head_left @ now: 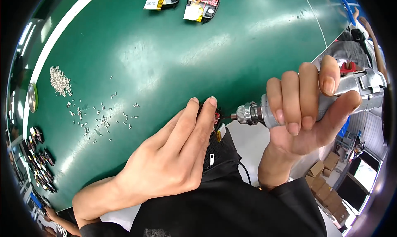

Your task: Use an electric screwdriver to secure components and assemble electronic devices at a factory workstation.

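Note:
My right hand is wrapped round a grey and silver electric screwdriver, its bit pointing left. The thin bit reaches a small electronic device at the table's near edge; whether it touches a screw is too small to tell. My left hand lies over that device and steadies it, fingers long and close together, thumb hidden. Most of the device is covered; a bit of red circuit board and a silver and yellow battery show beside my fingertips.
On the green table lie a heap of small screws and several scattered screws. Two opened devices with red boards and batteries sit at the far edge. Several dark wired parts are piled at left, and cardboard boxes stand at lower right.

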Available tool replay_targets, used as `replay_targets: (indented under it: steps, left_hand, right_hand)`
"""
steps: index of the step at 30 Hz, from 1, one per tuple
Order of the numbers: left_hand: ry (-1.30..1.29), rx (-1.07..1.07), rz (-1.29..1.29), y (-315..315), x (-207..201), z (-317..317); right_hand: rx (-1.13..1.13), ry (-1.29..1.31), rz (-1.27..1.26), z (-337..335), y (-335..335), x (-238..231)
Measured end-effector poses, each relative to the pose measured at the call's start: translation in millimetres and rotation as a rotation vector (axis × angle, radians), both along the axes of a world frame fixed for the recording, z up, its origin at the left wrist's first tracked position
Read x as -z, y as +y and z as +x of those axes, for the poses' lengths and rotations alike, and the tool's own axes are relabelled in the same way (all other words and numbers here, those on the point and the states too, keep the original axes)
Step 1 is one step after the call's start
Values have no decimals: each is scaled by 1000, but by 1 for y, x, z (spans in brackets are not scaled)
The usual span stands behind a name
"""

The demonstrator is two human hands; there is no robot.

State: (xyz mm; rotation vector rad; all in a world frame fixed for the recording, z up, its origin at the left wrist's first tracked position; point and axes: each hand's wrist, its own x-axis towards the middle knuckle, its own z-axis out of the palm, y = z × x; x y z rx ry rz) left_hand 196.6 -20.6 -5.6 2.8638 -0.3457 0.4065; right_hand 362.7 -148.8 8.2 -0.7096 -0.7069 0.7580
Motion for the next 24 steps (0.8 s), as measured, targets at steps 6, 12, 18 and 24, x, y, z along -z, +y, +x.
replay_targets:
  steps: [6, 12, 18, 24]
  left_hand:
    - [-20, -9, -28, 1, 6, 1]
    - [-48, 12, -15, 0, 7, 0]
    - [-66, 28, -20, 1, 7, 0]
    - [-26, 10, -59, 1, 1, 0]
  right_hand:
    - [-6, 10, -24, 3, 2, 2]
    - [-24, -45, -38, -1, 1, -4]
    - [5, -94, -64, -3, 1, -7]
    - [-47, -102, -86, -4, 3, -8]
